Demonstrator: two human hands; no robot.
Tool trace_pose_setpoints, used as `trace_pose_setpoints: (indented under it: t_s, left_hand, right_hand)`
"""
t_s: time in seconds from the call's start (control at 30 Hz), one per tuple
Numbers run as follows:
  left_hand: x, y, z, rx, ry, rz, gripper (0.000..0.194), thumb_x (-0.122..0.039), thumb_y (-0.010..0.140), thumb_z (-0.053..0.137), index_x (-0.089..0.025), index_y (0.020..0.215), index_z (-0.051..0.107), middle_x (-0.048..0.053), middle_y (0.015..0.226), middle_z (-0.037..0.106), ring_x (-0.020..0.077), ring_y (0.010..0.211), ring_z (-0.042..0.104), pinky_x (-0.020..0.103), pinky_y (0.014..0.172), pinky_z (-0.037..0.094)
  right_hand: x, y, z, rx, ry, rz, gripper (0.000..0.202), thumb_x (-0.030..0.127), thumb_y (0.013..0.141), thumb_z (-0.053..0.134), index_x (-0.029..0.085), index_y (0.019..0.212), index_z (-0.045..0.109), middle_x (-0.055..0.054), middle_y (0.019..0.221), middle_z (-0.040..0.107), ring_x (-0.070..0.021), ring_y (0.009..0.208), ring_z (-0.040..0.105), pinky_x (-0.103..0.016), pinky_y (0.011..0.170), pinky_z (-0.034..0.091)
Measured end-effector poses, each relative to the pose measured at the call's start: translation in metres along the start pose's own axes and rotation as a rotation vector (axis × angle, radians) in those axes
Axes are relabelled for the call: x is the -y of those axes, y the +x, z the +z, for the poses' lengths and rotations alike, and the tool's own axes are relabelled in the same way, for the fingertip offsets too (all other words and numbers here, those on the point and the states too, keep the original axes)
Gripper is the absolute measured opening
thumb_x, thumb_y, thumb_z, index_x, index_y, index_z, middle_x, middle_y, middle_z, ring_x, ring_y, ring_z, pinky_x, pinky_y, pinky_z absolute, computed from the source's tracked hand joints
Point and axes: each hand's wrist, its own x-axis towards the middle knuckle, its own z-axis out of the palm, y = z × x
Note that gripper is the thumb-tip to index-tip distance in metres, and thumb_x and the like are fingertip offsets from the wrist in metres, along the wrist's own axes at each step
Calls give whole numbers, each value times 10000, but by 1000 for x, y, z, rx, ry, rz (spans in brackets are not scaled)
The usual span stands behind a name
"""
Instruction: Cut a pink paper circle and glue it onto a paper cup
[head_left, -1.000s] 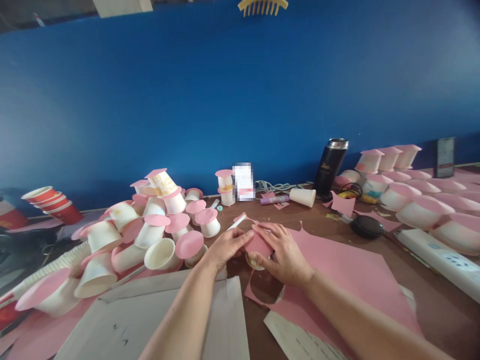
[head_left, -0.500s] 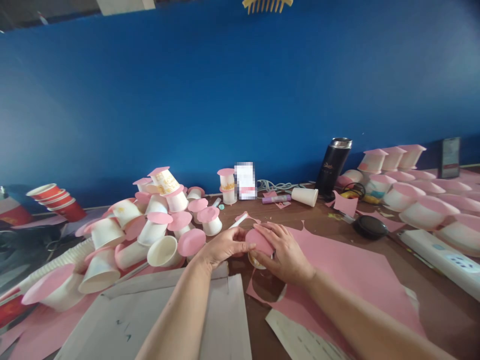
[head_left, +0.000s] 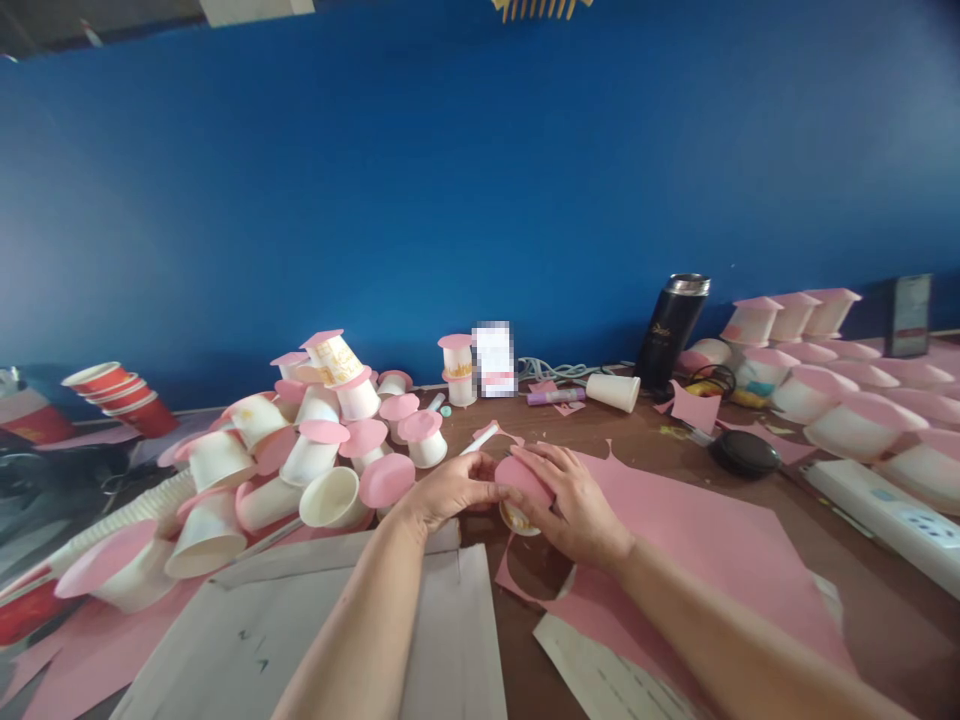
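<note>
A small paper cup [head_left: 520,520] with a yellowish print stands in front of me, topped by a round pink paper disc [head_left: 523,478]. From the left, my left hand [head_left: 454,492] closes on the cup, thumb at the disc's near edge. My right hand [head_left: 581,508] wraps the other side, its fingers lying over the disc's rim and its thumb low against the cup. Much of the cup is hidden by the disc and fingers. A pink paper sheet [head_left: 697,545] with a round cut-out lies under my right forearm.
Paper cups with pink discs [head_left: 307,450] are heaped at the left; more capped cups [head_left: 825,390] stand in rows at the right. A black flask [head_left: 671,335], a purple glue stick [head_left: 555,397] and a white power strip [head_left: 885,510] are around. Grey cardboard [head_left: 315,620] lies in front.
The view has shifted slightly, so everything sits a little further right. Both hands stay on the cup and disc with almost no change in grip.
</note>
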Motion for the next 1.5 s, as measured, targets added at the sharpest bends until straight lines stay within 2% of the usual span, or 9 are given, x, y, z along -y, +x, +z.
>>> trace_pose_setpoints:
  t_s: [0.47, 0.9, 1.2, 1.5]
  left_hand:
    - [-4, -4, 3, -20, 13, -11, 488, -365, 613, 813, -161, 999, 594, 54, 994, 598, 179, 927, 573, 320, 816, 469]
    - [-4, -2, 1, -1, -3, -7, 480, -375, 602, 822, -166, 969, 595, 57, 1022, 600, 184, 944, 580, 328, 827, 465]
    - [-4, -3, 3, -3, -4, -3, 462, -409, 645, 791, -155, 971, 583, 54, 973, 606, 172, 920, 587, 305, 809, 468]
    - [-3, -3, 3, -9, 22, 1, 501, -374, 605, 815, -160, 991, 578, 58, 969, 601, 185, 900, 582, 314, 787, 473]
  right_hand:
    - [2, 0, 0, 18, 28, 46, 528, 484, 884, 523, 176, 1312, 524, -117, 1308, 569, -295, 1237, 478, -494, 1049, 397]
    - [-6, 0, -3, 120, 145, 95, 521, 474, 908, 485, 225, 1365, 480, -91, 1377, 520, -275, 1308, 413, -497, 1095, 339]
    - [-4, 1, -5, 94, 149, 78, 528, 488, 885, 523, 256, 1358, 491, -76, 1355, 547, -280, 1289, 446, -494, 1083, 361]
    - [-6, 0, -4, 102, 145, 85, 551, 509, 884, 516, 254, 1370, 477, -85, 1385, 520, -293, 1306, 427, -515, 1083, 355]
